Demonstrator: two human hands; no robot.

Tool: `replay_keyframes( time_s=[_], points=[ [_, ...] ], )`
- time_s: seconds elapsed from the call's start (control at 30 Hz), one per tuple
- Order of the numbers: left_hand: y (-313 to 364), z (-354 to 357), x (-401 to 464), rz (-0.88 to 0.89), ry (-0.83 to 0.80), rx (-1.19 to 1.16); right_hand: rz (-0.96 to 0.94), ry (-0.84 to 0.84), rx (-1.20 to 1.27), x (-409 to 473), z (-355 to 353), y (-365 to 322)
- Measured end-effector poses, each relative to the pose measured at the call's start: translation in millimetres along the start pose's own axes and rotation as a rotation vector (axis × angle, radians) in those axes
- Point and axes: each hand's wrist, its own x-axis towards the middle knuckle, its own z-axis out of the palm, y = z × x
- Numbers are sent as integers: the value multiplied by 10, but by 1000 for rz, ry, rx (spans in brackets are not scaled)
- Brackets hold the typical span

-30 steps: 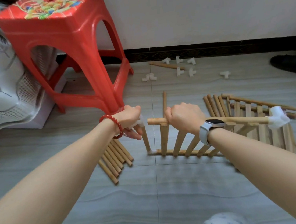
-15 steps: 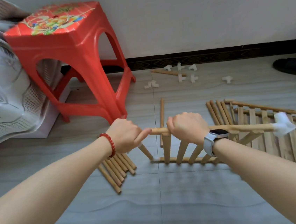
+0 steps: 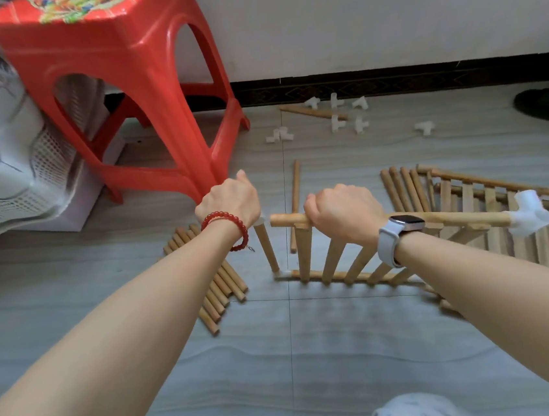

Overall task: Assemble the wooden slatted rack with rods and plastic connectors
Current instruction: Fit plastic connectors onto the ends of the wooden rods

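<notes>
My right hand (image 3: 343, 212) grips the top rod (image 3: 450, 218) of the slatted panel (image 3: 333, 262), fingers curled over it, holding the panel upright on the floor (image 3: 282, 359). A white connector (image 3: 529, 215) caps the rod's far right end. My left hand (image 3: 232, 202) sits at the top of the upright rod (image 3: 267, 249) beside the panel's left end; I cannot tell what its fingers hold. Loose rods (image 3: 213, 282) lie below my left wrist, spare connectors (image 3: 344, 115) near the wall.
</notes>
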Motion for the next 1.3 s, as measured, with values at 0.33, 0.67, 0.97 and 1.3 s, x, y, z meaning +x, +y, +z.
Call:
replay_keyframes(
  time_s=[0.33,0.67,0.97,1.3],
  points=[
    [-260,-47,-20,562,-196,-227,63,59,104,-31,-63,4],
    [-533,19,-6,422,-727,-468,-92,50,10,10,-88,53],
    [-217,159,-50,237,-207,-619,-242,19,84,-83,-87,29],
    [-144,265,101,63,-64,-649,-82,-82,123,-3,-59,-157]
  ],
)
